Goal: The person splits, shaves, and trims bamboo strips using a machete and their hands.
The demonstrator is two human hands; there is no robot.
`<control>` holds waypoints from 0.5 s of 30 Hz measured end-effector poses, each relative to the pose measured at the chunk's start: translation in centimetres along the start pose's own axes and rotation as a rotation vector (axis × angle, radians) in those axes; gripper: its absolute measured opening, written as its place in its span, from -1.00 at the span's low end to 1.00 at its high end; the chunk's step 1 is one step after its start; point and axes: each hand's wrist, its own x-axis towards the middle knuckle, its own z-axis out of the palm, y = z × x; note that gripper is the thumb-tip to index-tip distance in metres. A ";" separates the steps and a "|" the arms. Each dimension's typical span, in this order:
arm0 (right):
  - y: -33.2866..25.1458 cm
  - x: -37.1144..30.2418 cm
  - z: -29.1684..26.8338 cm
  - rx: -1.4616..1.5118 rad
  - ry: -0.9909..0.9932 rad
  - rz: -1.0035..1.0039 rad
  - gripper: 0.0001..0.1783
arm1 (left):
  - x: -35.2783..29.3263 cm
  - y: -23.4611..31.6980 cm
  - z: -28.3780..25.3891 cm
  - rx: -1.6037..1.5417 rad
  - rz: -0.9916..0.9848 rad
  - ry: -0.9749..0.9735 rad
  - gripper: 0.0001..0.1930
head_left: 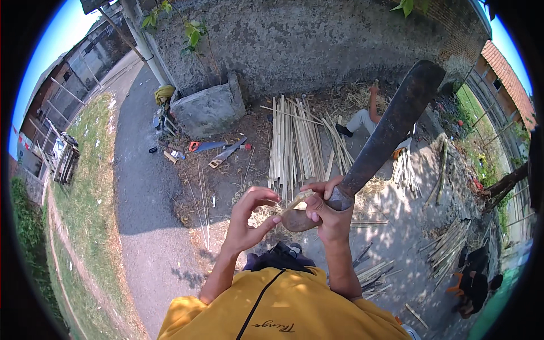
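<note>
My right hand (pixel 335 218) is closed round a large machete (pixel 394 127), near where its dark, worn blade meets the handle. The blade slants up and to the right, and the rounded wooden handle (pixel 299 221) sticks out to the left of my palm. Between the thumb and fingers of the same hand is a short, pale piece of split bamboo (pixel 298 199). My left hand (pixel 249 220) is just left of it, thumb and fingers apart and curved. Its thumb tip is close to the bamboo piece's lower end; I cannot tell whether they touch.
Ahead lies a pile of long bamboo strips (pixel 296 141). Handsaws (pixel 228 152) lie left of it, near a concrete block (pixel 209 105). A seated person (pixel 362 120) is partly behind the blade; another person (pixel 473 286) is at the lower right, near more strips (pixel 449 246).
</note>
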 end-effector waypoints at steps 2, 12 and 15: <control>0.7 -0.2 -0.4 -0.009 -0.011 0.040 -0.60 | 0.4 1.1 0.4 0.031 0.037 0.057 -0.58; 4.6 -1.5 -3.0 -0.111 -0.002 0.252 -0.68 | -1.0 -1.0 2.6 0.351 0.099 0.206 -0.74; 5.7 -1.7 -4.0 -0.158 -0.024 0.287 -0.73 | -1.8 -2.3 3.1 0.391 0.098 0.204 -0.75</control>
